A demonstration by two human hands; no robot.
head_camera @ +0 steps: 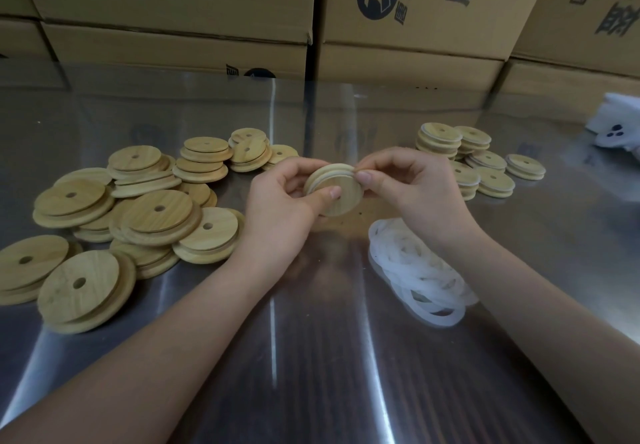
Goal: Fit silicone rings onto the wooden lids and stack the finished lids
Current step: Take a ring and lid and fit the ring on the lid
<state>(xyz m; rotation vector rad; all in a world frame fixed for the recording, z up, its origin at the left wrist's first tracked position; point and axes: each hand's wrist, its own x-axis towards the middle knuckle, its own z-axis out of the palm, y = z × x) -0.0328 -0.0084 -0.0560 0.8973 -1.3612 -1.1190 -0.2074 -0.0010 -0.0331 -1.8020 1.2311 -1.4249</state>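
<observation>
- A wall of cardboard boxes [173, 0] stands behind the held lid [341, 197], beyond the far edge of the steel table [311, 357].
- The steel table stretches under the held lid on every side.
- A loose heap of bare lids [159, 208] sprawls to the left of the held lid, each with a small hole.
- The pile of silicone rings [415, 270] lies just below and to the right of the held lid.
- The finished stacks [440, 138] sit to the right of it and farther back, pale bands showing at their rims.
- The left hand [280, 208] grips the held lid, fingers curled round its left edge and thumb pressed on its face.
- The right hand [415, 187] pinches the lid's upper right rim between thumb and forefinger, apparently on the silicone ring [323, 178].
- The held lid is tilted, clear of the table.
- The silicone ring looks partly seated in the groove, so the fitting step seems to be in hand. The next move likely calls for working the last stretch over the rim, then setting the lid on the finished stacks.
</observation>
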